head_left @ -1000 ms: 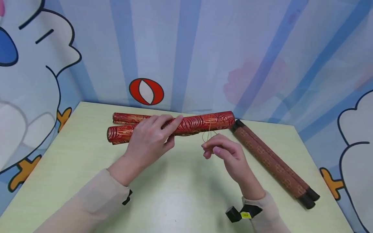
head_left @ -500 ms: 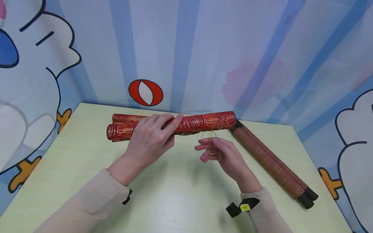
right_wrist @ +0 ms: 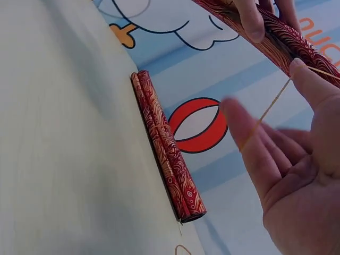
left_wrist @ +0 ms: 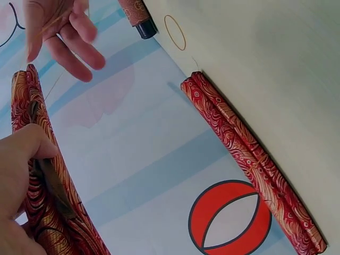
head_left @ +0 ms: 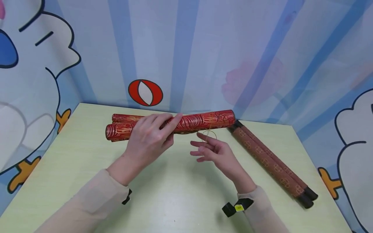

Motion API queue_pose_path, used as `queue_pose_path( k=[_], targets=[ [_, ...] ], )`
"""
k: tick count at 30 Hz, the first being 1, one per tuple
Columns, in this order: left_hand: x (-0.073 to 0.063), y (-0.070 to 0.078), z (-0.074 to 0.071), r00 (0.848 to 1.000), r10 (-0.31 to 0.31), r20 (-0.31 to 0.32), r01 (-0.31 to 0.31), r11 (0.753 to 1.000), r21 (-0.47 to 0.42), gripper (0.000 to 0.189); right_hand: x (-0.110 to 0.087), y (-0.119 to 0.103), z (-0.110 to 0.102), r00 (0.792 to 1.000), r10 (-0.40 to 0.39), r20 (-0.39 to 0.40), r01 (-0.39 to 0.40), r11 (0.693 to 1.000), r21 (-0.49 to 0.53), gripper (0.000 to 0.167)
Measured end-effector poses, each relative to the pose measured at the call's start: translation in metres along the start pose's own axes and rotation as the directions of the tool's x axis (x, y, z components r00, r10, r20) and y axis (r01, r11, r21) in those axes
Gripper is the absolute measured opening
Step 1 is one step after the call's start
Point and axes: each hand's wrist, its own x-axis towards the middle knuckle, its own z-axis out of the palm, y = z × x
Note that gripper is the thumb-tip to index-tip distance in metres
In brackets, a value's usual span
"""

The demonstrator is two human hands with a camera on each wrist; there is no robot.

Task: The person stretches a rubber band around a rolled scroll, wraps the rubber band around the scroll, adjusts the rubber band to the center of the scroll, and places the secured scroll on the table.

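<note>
My left hand (head_left: 148, 136) grips a red scroll (head_left: 208, 120) with gold swirls, its two rolled sides lying together. The scroll is raised over the table and nearly level. A dark strap (left_wrist: 56, 188) runs along it beneath the left thumb in the left wrist view. Close below the scroll's right end is my right hand (head_left: 218, 153), palm visible and fingers spread. A thin yellowish rubber band (right_wrist: 275, 99) stretches between its thumb and forefinger in the right wrist view, and also reaches across to the scroll's end.
Behind the held scroll, a second red scroll (right_wrist: 164, 143) with a band round its middle lies along the table's back edge. A brown scroll (head_left: 271, 161) with black ends lies slantwise at the right. Another rubber band (left_wrist: 175, 32) is on the table (head_left: 175, 200).
My right hand has shifted slightly left, and its bunched fingers have spread apart with the rubber band on them. The left hand and its scroll have barely moved.
</note>
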Motion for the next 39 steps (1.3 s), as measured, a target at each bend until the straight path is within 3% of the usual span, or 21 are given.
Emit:
queue_pose_path(
  k=[5,9,16,19,21,24,27,30,33,39],
  targets=[
    [-0.003,0.003,0.0,0.999,-0.037,0.023,0.036,0.999,0.01,0.057,-0.002,0.004,0.008,0.997,-0.013,-0.079,0.01,0.999,-0.036,0.096],
    [-0.005,0.007,0.003,0.996,-0.073,0.042,0.072,0.997,0.021,0.058,0.0,0.009,0.012,0.98,-0.113,-0.164,0.087,0.983,-0.16,0.113],
    [-0.005,0.015,0.008,0.986,-0.154,0.062,0.152,0.988,0.035,0.054,0.001,0.016,0.011,0.924,-0.279,-0.263,0.174,0.916,-0.36,0.125],
    [-0.004,0.018,0.009,0.979,-0.19,0.072,0.189,0.982,0.023,0.054,0.0,0.022,0.01,0.894,-0.342,-0.291,0.178,0.866,-0.468,0.124],
    [-0.003,0.021,0.01,0.976,-0.204,0.078,0.203,0.979,0.016,0.054,0.0,0.026,0.009,0.863,-0.405,-0.301,0.191,0.815,-0.547,0.124],
    [-0.002,0.024,0.011,0.971,-0.219,0.091,0.218,0.976,0.021,0.053,0.0,0.032,0.005,0.807,-0.511,-0.296,0.198,0.706,-0.68,0.124],
    [0.0,0.027,0.011,0.965,-0.237,0.109,0.234,0.971,0.041,0.052,0.0,0.035,-0.001,0.743,-0.62,-0.254,0.193,0.561,-0.805,0.123],
    [0.002,0.029,0.01,0.961,-0.246,0.125,0.241,0.969,0.058,0.052,-0.002,0.033,-0.01,0.694,-0.698,-0.175,0.175,0.4,-0.9,0.119],
    [0.004,0.03,0.009,0.96,-0.243,0.138,0.236,0.97,0.067,0.051,-0.004,0.024,-0.018,0.677,-0.732,-0.08,0.192,0.28,-0.941,0.113],
    [0.005,0.03,0.004,0.951,-0.246,0.188,0.234,0.969,0.082,0.052,-0.005,0.0,-0.034,0.67,-0.736,0.097,0.26,0.111,-0.959,0.099]
  ],
)
